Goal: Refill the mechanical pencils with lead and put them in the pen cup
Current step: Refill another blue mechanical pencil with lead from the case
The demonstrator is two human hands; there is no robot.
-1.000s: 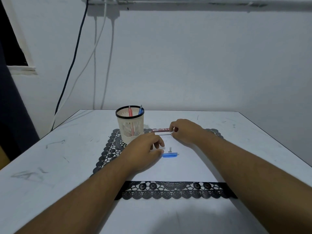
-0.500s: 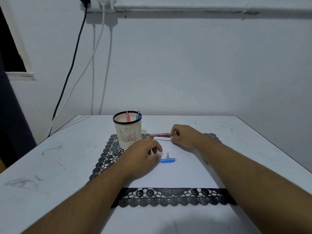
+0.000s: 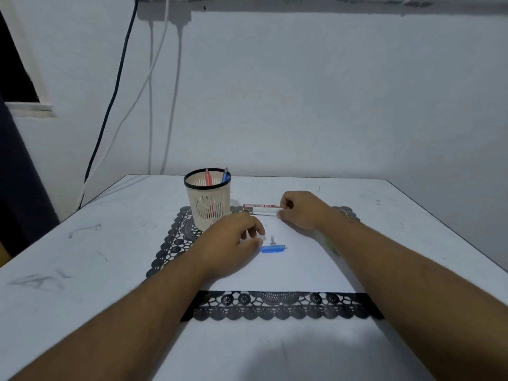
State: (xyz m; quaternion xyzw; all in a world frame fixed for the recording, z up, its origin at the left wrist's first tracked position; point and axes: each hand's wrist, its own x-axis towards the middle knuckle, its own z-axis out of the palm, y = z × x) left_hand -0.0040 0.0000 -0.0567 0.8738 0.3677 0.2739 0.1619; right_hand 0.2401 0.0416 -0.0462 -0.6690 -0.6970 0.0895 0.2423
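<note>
1. A white tabletop (image 3: 82, 257) carries a white placemat (image 3: 275, 270) with a black lace border; the mat lies in the middle, its near lace edge running across the frame.
2. The pen cup (image 3: 208, 200), cream mesh with a black rim, stands upright on the far left corner of the mat. A red pencil (image 3: 208, 177) and a blue pencil (image 3: 225, 176) stand in it, their tops above the rim.
3. The left hand (image 3: 228, 247) rests palm-down on the mat, just in front of the cup. Its fingers are curled, and the thumb and forefinger tips meet at the end of a blue pencil barrel (image 3: 272, 248). The barrel lies flat on the mat, pointing to the right. Whether the fingers pinch it or only touch it, I cannot tell.
4. A small grey part (image 3: 273, 240) sits on the mat just behind the blue barrel, apart from it. Too small to identify.
5. The right hand (image 3: 301, 209) rests on the far side of the mat, to the right of the cup. Its fingers are curled and pinch the right end of a white tube (image 3: 264, 212), which lies flat, pointing left toward the cup.
6. A red lead case (image 3: 259, 206) lies directly behind the white tube, parallel to it and touching or nearly so. Its right end meets the right hand's fingertips.
7. A green item (image 3: 331, 247) shows beside the right forearm, mostly hidden.
8. Cables (image 3: 149, 105) hang down the wall behind the tabletop.
</note>
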